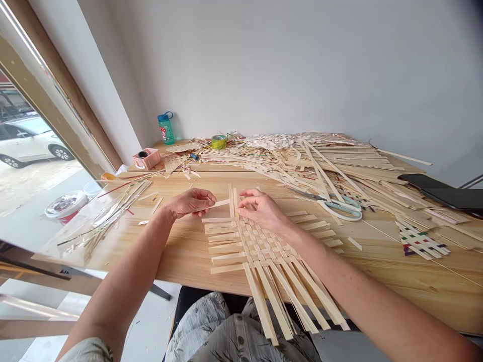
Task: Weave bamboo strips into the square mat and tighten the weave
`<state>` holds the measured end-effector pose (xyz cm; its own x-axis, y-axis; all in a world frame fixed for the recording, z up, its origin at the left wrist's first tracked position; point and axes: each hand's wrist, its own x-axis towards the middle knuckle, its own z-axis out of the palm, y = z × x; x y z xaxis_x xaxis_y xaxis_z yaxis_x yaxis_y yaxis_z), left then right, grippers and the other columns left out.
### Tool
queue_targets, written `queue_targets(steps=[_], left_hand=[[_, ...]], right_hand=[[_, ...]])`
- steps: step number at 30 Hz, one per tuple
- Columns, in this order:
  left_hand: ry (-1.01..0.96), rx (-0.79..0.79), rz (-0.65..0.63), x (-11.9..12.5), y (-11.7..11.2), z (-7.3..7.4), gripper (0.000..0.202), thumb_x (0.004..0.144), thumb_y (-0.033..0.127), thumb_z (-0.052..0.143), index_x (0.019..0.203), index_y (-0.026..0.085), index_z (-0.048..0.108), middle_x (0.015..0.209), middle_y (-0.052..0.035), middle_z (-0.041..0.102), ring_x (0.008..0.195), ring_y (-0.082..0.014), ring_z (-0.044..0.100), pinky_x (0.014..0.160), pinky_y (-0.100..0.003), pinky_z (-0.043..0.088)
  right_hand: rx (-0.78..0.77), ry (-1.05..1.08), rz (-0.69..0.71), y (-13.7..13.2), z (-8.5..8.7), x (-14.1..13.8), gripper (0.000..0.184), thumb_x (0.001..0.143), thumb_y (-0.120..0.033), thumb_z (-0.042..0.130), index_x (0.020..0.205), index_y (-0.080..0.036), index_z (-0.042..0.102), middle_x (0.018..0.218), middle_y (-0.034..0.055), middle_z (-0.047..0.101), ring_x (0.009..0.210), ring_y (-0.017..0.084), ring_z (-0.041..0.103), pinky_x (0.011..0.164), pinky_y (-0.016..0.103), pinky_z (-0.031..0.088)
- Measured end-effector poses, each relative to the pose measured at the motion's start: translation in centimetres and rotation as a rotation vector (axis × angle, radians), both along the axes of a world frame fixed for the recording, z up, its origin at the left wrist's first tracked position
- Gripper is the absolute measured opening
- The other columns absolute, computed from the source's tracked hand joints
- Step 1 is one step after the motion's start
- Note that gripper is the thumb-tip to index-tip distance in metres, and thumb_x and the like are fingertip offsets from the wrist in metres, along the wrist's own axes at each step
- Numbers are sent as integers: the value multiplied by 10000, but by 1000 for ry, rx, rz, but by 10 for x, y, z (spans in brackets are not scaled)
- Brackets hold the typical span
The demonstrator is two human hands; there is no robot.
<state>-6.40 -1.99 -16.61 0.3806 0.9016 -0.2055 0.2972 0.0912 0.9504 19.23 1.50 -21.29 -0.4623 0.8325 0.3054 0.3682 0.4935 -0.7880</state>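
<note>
A half-woven mat of pale flat strips (266, 246) lies at the front of the wooden table, its loose ends spread out and hanging over the edge towards my lap. My left hand (198, 202) pinches a single pale strip (222, 203) just beyond the mat's far left corner; the strip's right end reaches the upright strips there. On those upright strips, my right hand (258, 207) closes its thumb and finger around one pale upright strip (235, 198). My right forearm covers part of the weave's right side.
Scissors (341, 207) with pale handles lie right of the mat. Heaped strips (339, 163) cover the table's back and right. A small coloured woven piece (422, 239) is at right. A pink basket (147, 159), tape roll (219, 142) and blue bottle (165, 128) stand at the back left.
</note>
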Motion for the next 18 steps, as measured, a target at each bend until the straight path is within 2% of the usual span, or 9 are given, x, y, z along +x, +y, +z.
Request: queue_targets(steps=[8,10,15,18], left_hand=[[-6,29,-21,-3,4,-4,449,726,531,769,883,132,638,635,6,547,530,-82,476,471,-184,310],[5,32,-20,-3,3,-4,451,726,534,766,892,133,640,641,4,552,531,-82,479,474,-184,317],[79,35,-11,2,1,-1,401,729,493,748,889,137,656,624,13,552,519,-82,480,488,-188,348],[164,37,-6,8,-1,-1,311,708,402,740,845,130,677,562,25,538,483,-81,456,476,-192,346]], right_hand=[[-73,58,6,0,3,0,187,770,-359,672,691,-199,727,1230,94,626,1070,249,633,948,431,466],[-42,44,-1,1,0,-1,185,774,-356,668,688,-202,724,1221,87,628,1068,249,623,932,435,467],[126,-59,-60,3,-11,-5,71,731,-276,724,773,-221,741,1177,86,646,1125,281,581,1016,488,407],[194,-92,-89,1,-14,-7,143,708,-271,768,835,-215,733,1154,93,640,1137,292,562,1021,480,414]])
